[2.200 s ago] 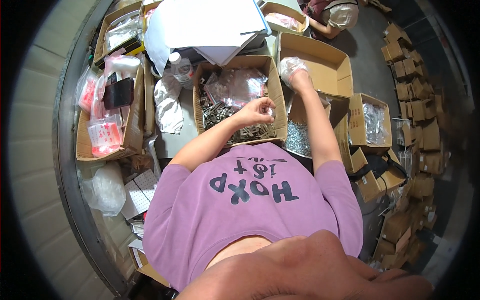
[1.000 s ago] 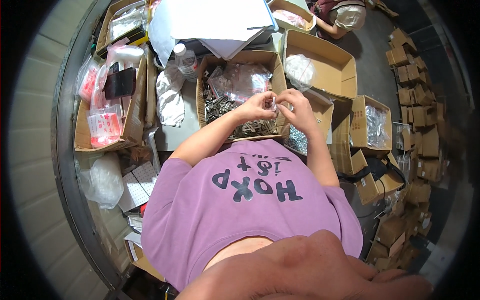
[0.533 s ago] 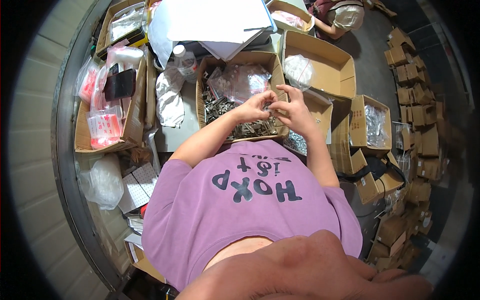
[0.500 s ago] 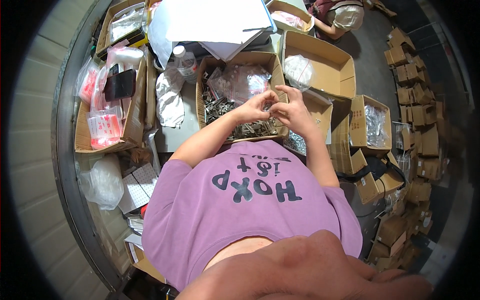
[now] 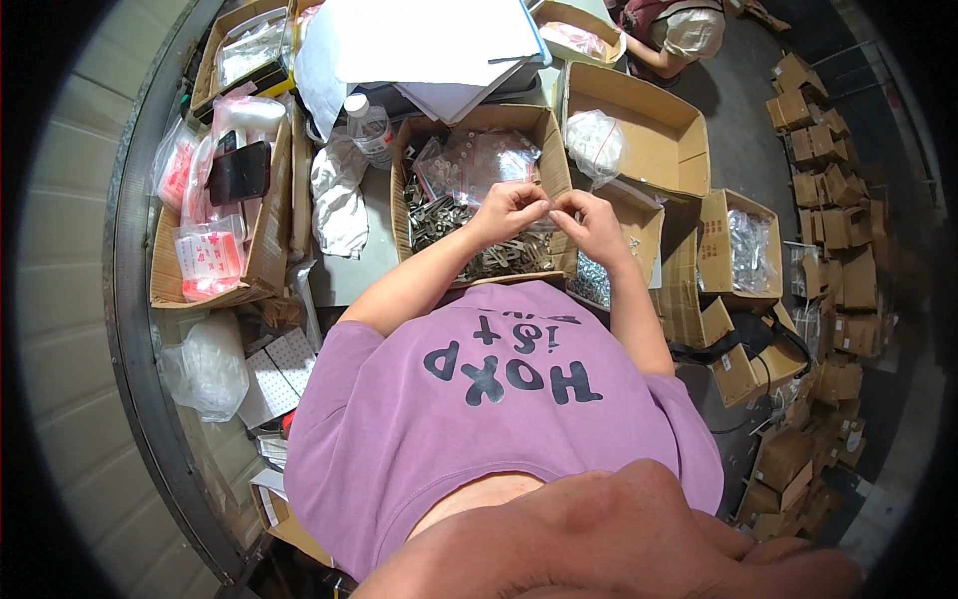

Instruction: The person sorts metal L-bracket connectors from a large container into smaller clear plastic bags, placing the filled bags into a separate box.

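My left hand [image 5: 509, 213] and my right hand [image 5: 593, 228] meet above the right side of an open cardboard box [image 5: 404, 235]. Thumb and fingers are pinched on both, the tips nearly touching. Whatever sits between them is too small to make out; something clear may show just below the fingertips. Inside the box, many small flat metal pieces [image 5: 439, 222] lie loose. A clear zip bag [image 5: 489, 165] with small pale parts rests on them at the far side.
Right of the box stand a smaller carton [image 5: 639, 215] with small shiny parts and a larger carton [image 5: 654, 130] with a white-filled bag [image 5: 596, 145]. A plastic bottle [image 5: 370, 130], white cloth [image 5: 339, 205] and phone [image 5: 239, 172] are leftward. Another person's arm [image 5: 654, 62] shows far right.
Both hands have closed from looser, raised fingers into tight pinches. The right fingers have come down, and the gap between the hands has narrowed.
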### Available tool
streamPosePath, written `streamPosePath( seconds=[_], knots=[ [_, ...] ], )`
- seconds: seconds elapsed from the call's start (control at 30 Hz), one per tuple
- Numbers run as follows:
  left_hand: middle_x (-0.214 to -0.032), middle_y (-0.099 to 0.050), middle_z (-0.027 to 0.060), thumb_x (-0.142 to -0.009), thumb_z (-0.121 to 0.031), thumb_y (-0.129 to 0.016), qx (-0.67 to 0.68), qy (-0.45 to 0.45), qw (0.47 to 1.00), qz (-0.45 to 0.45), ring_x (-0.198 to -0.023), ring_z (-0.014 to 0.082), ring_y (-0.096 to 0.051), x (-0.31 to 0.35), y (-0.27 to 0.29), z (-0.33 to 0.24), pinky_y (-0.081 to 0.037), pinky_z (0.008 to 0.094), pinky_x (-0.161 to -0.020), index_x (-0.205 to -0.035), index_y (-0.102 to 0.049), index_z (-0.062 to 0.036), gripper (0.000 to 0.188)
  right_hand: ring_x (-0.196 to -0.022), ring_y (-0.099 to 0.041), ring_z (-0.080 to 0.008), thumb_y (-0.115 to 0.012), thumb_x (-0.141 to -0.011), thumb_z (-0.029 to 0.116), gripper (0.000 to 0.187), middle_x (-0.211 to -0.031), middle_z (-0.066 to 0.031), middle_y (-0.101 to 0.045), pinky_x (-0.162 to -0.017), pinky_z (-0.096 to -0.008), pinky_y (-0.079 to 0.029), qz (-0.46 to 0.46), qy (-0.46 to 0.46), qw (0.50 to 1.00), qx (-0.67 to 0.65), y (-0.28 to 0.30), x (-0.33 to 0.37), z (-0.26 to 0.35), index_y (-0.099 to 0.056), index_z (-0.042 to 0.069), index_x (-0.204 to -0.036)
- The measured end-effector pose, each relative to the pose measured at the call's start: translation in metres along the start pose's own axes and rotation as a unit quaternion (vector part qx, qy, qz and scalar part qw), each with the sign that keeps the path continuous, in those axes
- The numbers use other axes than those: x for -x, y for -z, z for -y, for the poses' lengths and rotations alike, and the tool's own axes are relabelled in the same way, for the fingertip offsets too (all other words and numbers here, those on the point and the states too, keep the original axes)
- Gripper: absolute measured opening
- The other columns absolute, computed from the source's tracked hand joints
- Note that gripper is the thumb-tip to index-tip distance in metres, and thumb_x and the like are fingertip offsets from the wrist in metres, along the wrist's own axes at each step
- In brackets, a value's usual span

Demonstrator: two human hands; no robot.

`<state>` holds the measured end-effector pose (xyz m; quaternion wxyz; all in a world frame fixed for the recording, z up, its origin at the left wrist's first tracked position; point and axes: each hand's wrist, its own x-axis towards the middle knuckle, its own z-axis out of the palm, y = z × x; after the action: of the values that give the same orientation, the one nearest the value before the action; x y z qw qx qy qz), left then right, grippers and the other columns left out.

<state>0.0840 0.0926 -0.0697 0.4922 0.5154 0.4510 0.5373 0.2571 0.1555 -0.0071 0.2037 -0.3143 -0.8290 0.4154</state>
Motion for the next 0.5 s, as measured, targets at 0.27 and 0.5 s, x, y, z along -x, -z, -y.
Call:
streamPosePath(
  seconds=[0.27,0.5],
  knots=[
    [-0.076,-0.060,0.0003,-0.086,-0.012,-0.060,0.037,-0.015,0.999,-0.024,-0.067,0.0053,-0.053,0.000,-0.002,0.005,-0.043,0.0201,-0.061,-0.086,-0.062,0.0022,0.014,-0.064,-0.048,-0.0153,-0.060,-0.077,0.013,0.016,-0.071,-0.0077,-0.052,-0.057,-0.0274,-0.039,0.016,0.032,0.999,-0.028,0.005,0.003,-0.005,-0.054,-0.001,-0.079],
    [-0.083,-0.063,0.0051,-0.086,-0.016,-0.060,0.094,0.009,0.995,-0.023,-0.073,0.0140,-0.059,-0.016,0.000,0.009,-0.047,0.0258,-0.069,-0.090,-0.062,0.0002,0.017,-0.059,-0.048,-0.0175,-0.064,-0.077,0.015,0.020,-0.064,-0.0095,-0.050,-0.054,-0.0296,-0.039,-0.042,-0.028,0.998,0.022,0.033,0.019,-0.011,-0.053,-0.002,-0.073]
  ],
)
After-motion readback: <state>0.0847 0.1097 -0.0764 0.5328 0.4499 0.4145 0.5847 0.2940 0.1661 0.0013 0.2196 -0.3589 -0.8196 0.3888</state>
